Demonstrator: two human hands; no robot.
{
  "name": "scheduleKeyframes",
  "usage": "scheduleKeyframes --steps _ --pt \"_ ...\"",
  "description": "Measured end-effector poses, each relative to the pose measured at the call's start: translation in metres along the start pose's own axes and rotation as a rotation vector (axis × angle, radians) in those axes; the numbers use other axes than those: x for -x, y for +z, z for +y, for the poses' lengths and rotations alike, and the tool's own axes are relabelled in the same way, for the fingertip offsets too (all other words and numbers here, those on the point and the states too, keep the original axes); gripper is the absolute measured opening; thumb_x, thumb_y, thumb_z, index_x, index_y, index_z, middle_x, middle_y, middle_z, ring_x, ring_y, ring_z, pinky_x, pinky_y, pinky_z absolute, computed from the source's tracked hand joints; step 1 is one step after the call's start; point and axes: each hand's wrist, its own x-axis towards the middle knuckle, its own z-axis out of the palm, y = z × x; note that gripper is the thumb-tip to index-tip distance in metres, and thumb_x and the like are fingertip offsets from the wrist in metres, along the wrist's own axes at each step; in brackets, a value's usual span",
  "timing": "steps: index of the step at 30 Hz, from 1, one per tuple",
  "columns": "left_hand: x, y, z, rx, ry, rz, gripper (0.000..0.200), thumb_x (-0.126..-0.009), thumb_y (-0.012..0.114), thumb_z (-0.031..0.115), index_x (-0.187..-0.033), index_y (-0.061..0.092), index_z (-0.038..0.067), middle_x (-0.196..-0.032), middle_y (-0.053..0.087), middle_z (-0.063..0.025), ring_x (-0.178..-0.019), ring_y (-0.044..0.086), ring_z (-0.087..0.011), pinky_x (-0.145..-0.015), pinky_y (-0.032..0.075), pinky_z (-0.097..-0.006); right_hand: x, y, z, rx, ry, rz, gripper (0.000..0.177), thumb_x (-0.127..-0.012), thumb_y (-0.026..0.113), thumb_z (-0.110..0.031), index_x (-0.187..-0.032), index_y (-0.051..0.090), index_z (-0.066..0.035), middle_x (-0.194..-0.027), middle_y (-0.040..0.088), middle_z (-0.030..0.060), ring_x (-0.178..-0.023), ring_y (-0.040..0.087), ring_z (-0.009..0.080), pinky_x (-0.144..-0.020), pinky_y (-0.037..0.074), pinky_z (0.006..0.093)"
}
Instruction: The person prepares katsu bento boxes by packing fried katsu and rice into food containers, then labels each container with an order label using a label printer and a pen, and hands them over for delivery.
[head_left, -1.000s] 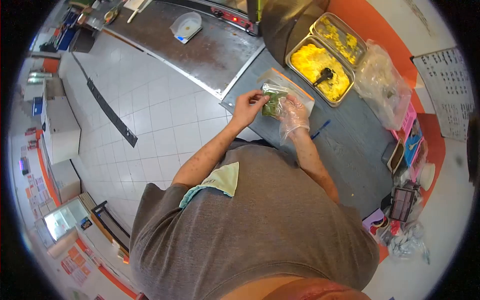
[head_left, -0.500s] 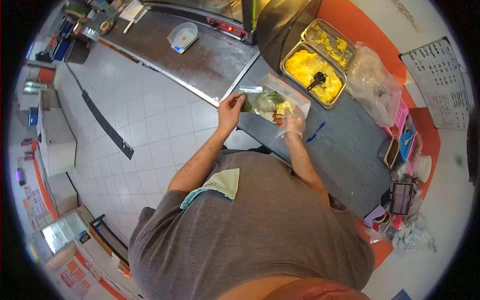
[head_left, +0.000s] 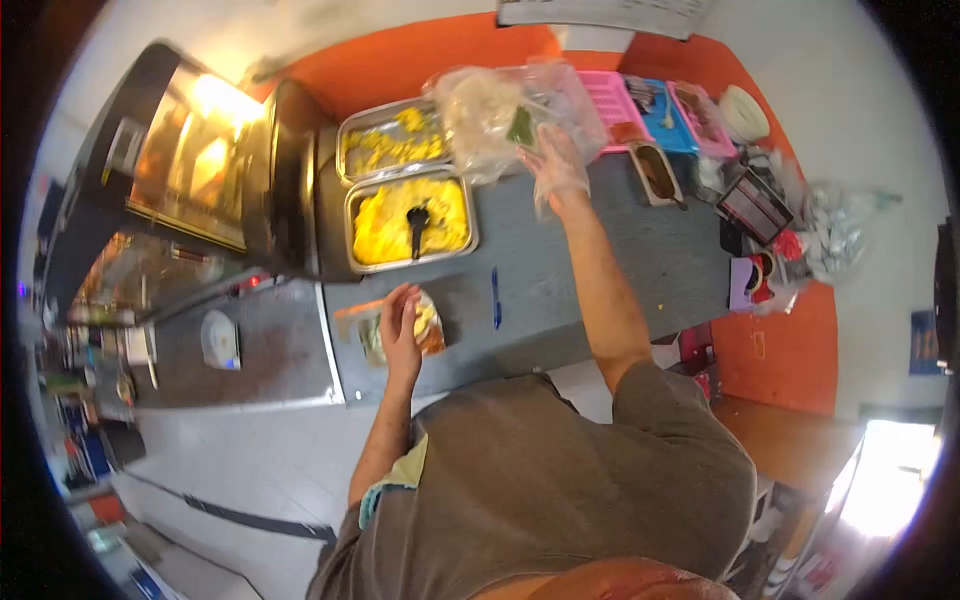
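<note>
My left hand (head_left: 402,335) hovers over or touches a small open carton of food (head_left: 430,325) at the counter's front edge. Its fingers are extended, with nothing visible in them. Yellow and reddish-brown food shows inside the carton, which my hand partly covers. Reaching far forward, my right hand (head_left: 560,170) wears a clear plastic glove. At its fingertips is a small dark green piece (head_left: 520,127), perhaps a packet or leaf; blur hides its exact kind. Behind it lies a large clear plastic bag (head_left: 470,115) with pale contents.
Left of the bag sit a steel tray of yellow food (head_left: 375,225) with a black scoop (head_left: 417,230) and a second steel tray (head_left: 360,145). A blue pen (head_left: 496,300) lies on the grey counter (head_left: 540,265). Farther right are a pink basket (head_left: 607,95) and a lit glass cabinet (head_left: 190,150) stands left.
My view has swung to the right. My right hand has left the carton and reached out to the plastic bag. The green piece near my left hand earlier is gone from there.
</note>
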Motion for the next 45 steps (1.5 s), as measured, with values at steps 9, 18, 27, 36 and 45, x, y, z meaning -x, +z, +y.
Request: scheduleKeyframes --steps 9,18,27,36,45 --pt "-0.004 -0.061 -0.044 -0.214 0.054 0.492 0.022 -0.095 0.047 0.018 -0.108 0.051 0.002 -0.094 0.056 -0.0066 -0.084 0.053 -0.0143 -0.074 0.045 -0.027 -0.228 -0.212 -0.045 1.042 -0.612 0.423 0.038 -0.083 0.055 -0.033 -0.105 0.063 -0.003 -0.105 0.064 0.0155 -0.097 0.06 0.0317 -0.086 0.044 0.0403" --pt "0.087 -0.275 -0.119 -0.878 -0.412 0.895 0.034 -0.082 0.063 0.021 -0.11 0.055 0.003 -0.091 0.064 -0.0148 -0.08 0.059 -0.0258 -0.073 0.049 -0.0389 -0.367 -0.313 -0.083 1.703 -0.078 0.529 0.046 -0.082 0.044 -0.042 -0.098 0.066 -0.005 -0.105 0.061 0.0219 -0.101 0.058 0.0384 -0.086 0.045 0.0456" --pt "-0.174 -0.298 -0.24 -0.98 -0.408 0.522 0.032 -0.087 0.055 0.026 -0.109 0.054 0.003 -0.09 0.063 -0.0136 -0.079 0.059 -0.0244 -0.069 0.049 -0.0366 -0.432 -0.302 -0.07 1.423 0.21 0.691 0.06 -0.082 0.045 -0.055 -0.106 0.064 -0.004 -0.111 0.059 0.0223 -0.111 0.053 0.0364 -0.095 0.039 0.0412" --pt "-0.25 -0.276 -0.195 -1.086 -0.53 0.164 0.035 -0.092 0.045 0.032 -0.108 0.054 0.003 -0.09 0.062 -0.0123 -0.076 0.059 -0.0229 -0.065 0.049 -0.0341 -0.456 -0.328 -0.037 1.429 0.096 1.018 0.038 -0.086 0.051 -0.028 -0.116 0.057 -0.005 -0.112 0.058 0.0262 -0.101 0.058 0.0409 -0.08 0.049 0.0472" --pt "0.25 -0.257 -0.141 -0.824 -1.218 0.216 0.041 -0.096 0.036 0.038 -0.106 0.053 0.002 -0.089 0.06 -0.0111 -0.074 0.059 -0.0213 -0.061 0.049 -0.0315 -0.38 -0.441 -0.035 1.496 -0.604 -0.099 0.032 -0.089 0.047 -0.027 -0.108 0.06 -0.004 -0.091 0.064 0.017 -0.083 0.062 0.0304 -0.073 0.048 0.0405"
